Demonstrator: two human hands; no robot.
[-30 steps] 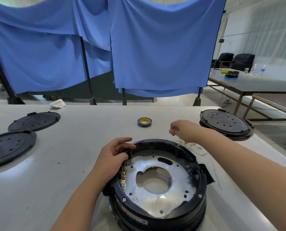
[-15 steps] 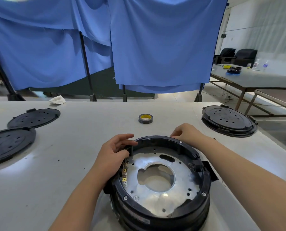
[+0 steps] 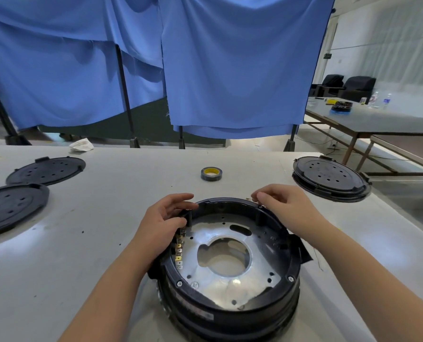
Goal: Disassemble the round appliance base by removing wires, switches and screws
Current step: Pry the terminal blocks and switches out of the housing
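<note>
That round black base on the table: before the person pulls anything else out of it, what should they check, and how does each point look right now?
1. Round black base sits flat on the table: ok.
2. Left hand steadies the rim by the terminal strip: ok.
3. Right hand has a firm pinch on something at the far rim: cannot tell, too small.
4. Rim screws removed: not ok, some remain.
5. Tape roll is out of the way: ok.
</note>
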